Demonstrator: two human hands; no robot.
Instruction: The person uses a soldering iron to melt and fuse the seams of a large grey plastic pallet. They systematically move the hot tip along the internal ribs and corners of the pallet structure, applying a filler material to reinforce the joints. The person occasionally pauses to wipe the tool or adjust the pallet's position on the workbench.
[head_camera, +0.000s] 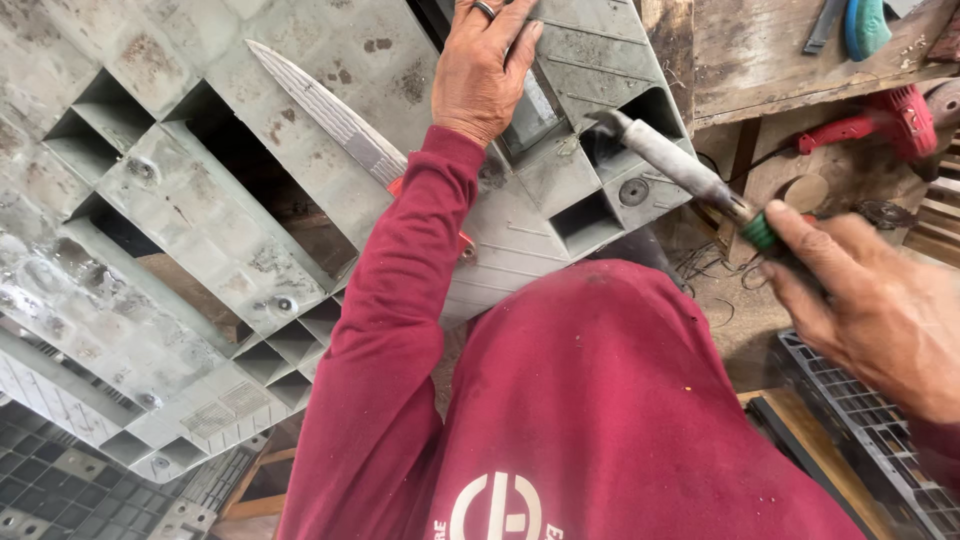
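A large grey plastic pallet (200, 200) lies tilted in front of me, its ribbed underside with open pockets facing up. My left hand (485, 65), in a maroon sleeve and with a ring on one finger, presses flat on the pallet near its upper edge. My right hand (870, 300) grips the green-collared handle of a soldering-iron-like tool (680, 165); its bent metal tip touches the pallet beside a dark pocket. A knife with a grey blade (325, 110) rests on the pallet, its red handle mostly hidden under my left forearm.
A red power drill (890, 120) lies on the dirty wooden workbench (780, 50) at the upper right. More grey pallets sit at the lower left (60, 480) and lower right (870, 430). Tangled wires (715, 265) lie on the bench below the tool.
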